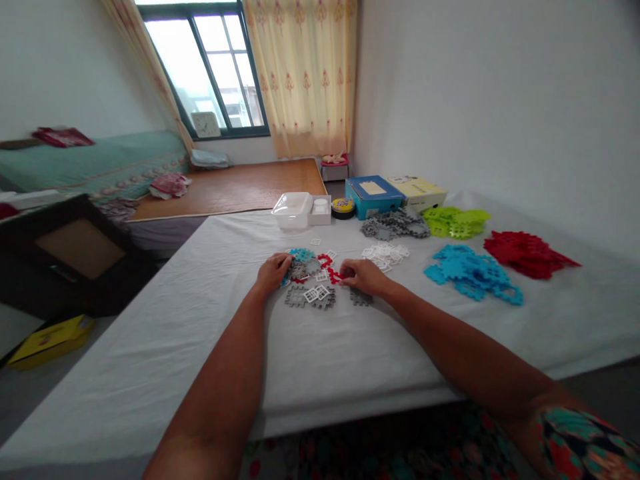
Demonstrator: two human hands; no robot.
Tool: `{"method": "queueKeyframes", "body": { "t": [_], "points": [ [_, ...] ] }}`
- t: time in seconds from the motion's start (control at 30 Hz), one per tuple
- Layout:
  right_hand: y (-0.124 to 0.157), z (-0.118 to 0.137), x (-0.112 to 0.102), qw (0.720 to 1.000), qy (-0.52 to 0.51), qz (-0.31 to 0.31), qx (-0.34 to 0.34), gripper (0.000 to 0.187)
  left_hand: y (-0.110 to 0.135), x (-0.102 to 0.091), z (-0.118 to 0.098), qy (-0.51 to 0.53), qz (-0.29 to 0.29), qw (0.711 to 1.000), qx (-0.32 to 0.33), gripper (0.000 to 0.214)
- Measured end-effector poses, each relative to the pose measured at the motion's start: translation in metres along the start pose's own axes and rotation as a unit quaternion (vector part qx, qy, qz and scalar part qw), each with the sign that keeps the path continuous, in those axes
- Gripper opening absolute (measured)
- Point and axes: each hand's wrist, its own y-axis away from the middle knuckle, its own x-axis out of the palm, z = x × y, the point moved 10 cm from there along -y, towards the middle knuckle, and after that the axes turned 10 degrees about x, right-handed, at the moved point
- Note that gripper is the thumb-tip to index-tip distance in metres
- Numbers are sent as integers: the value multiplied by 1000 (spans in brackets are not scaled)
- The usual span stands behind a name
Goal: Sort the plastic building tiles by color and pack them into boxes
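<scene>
- Worktop [190, 327]: covered with a white cloth. Directions are taken from the mixed cluster on it, 12 o'clock being straight away from the person.
- Bed [255, 183]: brown mat on top, beyond the worktop at 11 o'clock.
- Blue box [373, 193] and yellow box [423, 197]: side by side, between 1 and 2 o'clock.
- Plastic tub [291, 212]: translucent, at 12 o'clock.
- Blue pile [473, 272]: notched flat pieces, at 3 o'clock; red pile [525, 253] farther out.
- Grey pile [395, 225]: at 2 o'clock; green pile [456, 223] just to its right.
- White pile [385, 255]: small lattice pieces, near 3 o'clock, inside the blue pile.
- Mixed cluster [306, 268]: grey, blue, red and white pieces, located between the two hands.
- Left hand [275, 270]: at 9 o'clock, fingers touching the cluster's edge; cannot tell whether they grip a piece.
- Right hand [361, 275]: at 3 o'clock, fingertips drawn together, clamped on a red piece [335, 276].
- Loose grey pieces [296, 297]: at 6 o'clock, white lattice pieces [316, 294] lying over them.
- Single grey piece [361, 298]: at 4 o'clock, just below the right hand.
</scene>
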Motion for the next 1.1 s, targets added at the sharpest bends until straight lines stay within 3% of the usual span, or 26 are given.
{"method": "queueKeyframes", "body": {
  "t": [0.13,0.33,0.47,0.53,0.6,0.67,0.8,0.93,1.0,1.1],
  "points": [
    [-3,-26,-35,994,-78,-75,6,17,1,-1,0,4,0,1000,0,44],
    [-4,-109,-94,951,-192,-211,121,30,-1,-2,1,7,1,1000,12,48],
    [8,-115,-113,922,-281,-240,118,38,-2,-1,8,8,5,1000,3,49],
    [19,-113,-125,923,-286,-236,104,38,-2,-1,11,9,7,1000,1,50],
    [34,-124,-146,929,-257,-248,100,37,-3,-1,12,8,8,1000,3,51],
    [58,-155,-180,922,-204,-301,131,39,-4,-2,12,4,11,1000,3,53],
    [134,-246,-266,854,-10,-447,267,32,-5,-3,11,2,17,1000,-1,55],
    [188,-315,-310,808,110,-434,383,23,-6,-3,14,2,14,1000,-6,54],
    [201,-322,-320,793,136,-443,395,24,-7,-3,16,1,10,1000,-5,52],
    [193,-291,-321,787,151,-481,356,30,-8,-2,17,-5,9,1000,-2,50]
  ]
}}
